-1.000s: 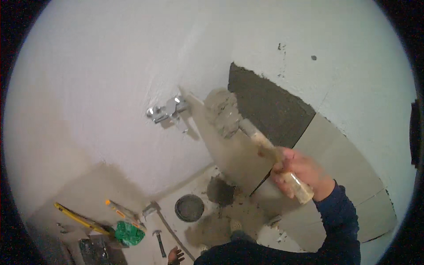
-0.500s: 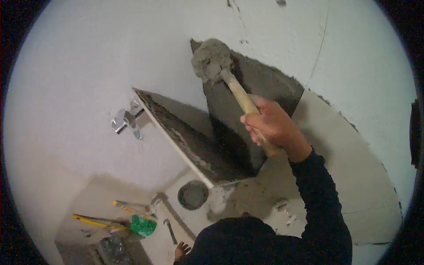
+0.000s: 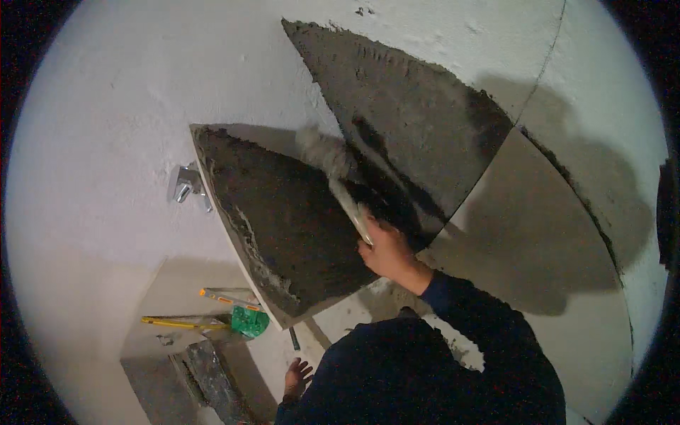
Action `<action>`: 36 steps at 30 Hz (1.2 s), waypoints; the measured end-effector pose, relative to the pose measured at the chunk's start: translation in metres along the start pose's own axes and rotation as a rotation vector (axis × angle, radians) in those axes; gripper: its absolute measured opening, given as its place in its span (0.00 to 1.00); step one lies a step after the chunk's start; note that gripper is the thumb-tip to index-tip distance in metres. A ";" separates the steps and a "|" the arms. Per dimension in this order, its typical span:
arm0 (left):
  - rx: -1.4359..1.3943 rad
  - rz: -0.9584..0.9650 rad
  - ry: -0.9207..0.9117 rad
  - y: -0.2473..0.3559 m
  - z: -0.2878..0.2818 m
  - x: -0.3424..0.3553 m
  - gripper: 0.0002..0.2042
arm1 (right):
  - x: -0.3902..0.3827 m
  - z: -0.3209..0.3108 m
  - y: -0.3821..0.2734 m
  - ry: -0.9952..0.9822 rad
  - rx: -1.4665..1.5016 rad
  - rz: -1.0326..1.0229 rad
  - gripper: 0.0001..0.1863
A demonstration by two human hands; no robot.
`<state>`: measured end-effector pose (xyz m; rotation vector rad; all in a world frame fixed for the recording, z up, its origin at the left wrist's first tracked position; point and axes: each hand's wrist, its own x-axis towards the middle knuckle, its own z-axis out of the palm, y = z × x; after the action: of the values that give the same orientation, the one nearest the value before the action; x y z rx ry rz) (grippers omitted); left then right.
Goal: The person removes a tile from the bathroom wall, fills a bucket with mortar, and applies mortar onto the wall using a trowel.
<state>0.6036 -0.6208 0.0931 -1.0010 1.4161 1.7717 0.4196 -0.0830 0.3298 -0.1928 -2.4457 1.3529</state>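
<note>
My right hand [image 3: 391, 249] is closed round the pale wooden handle of a mortar-caked tool [image 3: 347, 205]. Its head is blurred and coated in grey mortar, so its exact kind cannot be told. Below and left of it, a large tile [image 3: 276, 212] leans out from the wall, its back spread with dark mortar. A wedge of grey mortar [image 3: 418, 106] covers the wall above right. Low in the picture, my left hand [image 3: 297, 377] has its fingers apart and holds nothing, near a dark hammer handle [image 3: 295, 338] partly hidden by the tile.
A chrome tap fitting [image 3: 185, 184] juts from the wall left of the tile. On the floor lie a yellow level [image 3: 180, 323], an orange-ended tool [image 3: 219, 296], a green object [image 3: 249, 322] and dark slabs [image 3: 212, 375]. Laid tile [image 3: 524, 219] faces the wall at right.
My right hand and the tool have come down and left, from the wall mortar toward the tile. More of the tile's mortared back shows, and the round mortar bucket is hidden.
</note>
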 end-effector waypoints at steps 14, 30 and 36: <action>0.186 0.025 0.099 0.034 0.059 -0.009 0.31 | -0.048 -0.026 0.041 -0.490 -0.102 0.172 0.33; 0.303 -0.036 0.151 0.029 0.043 -0.037 0.32 | 0.031 0.028 0.227 -0.866 0.630 0.843 0.12; 0.267 -0.082 -0.002 0.014 0.001 -0.036 0.34 | 0.044 0.017 0.198 -1.061 0.709 0.734 0.17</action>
<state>0.6095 -0.6232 0.1308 -0.9010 1.5399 1.4783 0.3635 0.0226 0.1646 -0.2381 -2.4186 3.2107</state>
